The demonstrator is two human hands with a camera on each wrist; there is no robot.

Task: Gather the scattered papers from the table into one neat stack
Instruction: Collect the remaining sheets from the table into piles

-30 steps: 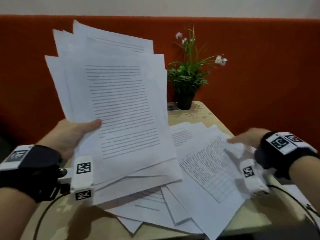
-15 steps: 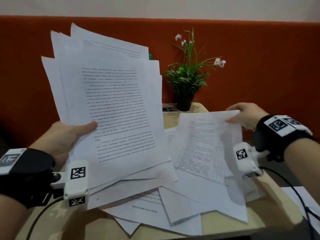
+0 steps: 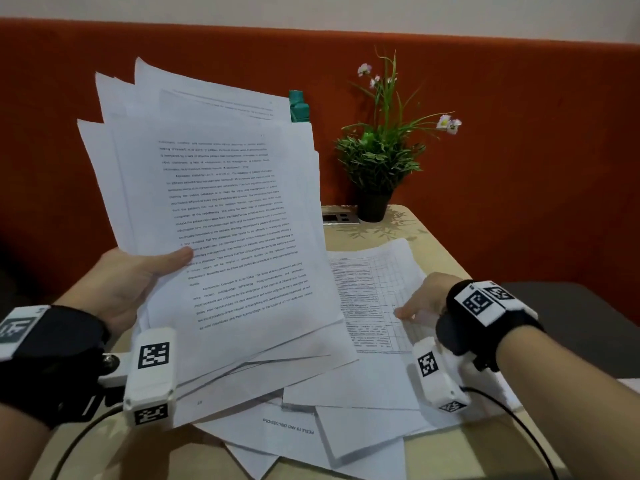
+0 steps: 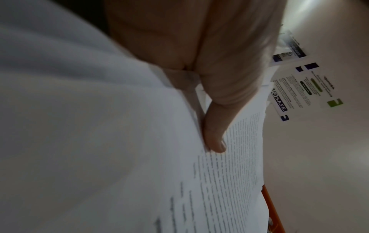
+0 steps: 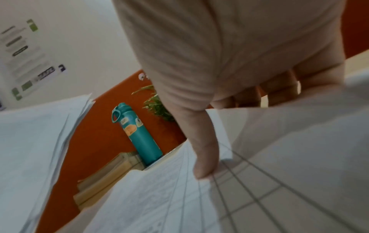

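My left hand holds a fanned bundle of printed papers raised and tilted above the table, thumb pressed on the top page; the fingers are hidden behind. Several loose sheets lie overlapped on the beige table, some under the bundle. At the right, my right hand pinches the right edge of a gridded sheet. Its thumb lies on top of the gridded sheet and the fingers curl beneath it.
A potted plant stands at the table's far edge beside a socket panel. A teal bottle peeks over the bundle, standing at the back. An orange padded wall runs behind. A dark seat lies right of the table.
The right hand, which held a sheet raised half a second ago, has come down to the gridded sheet's edge. The left hand's bundle has barely shifted.
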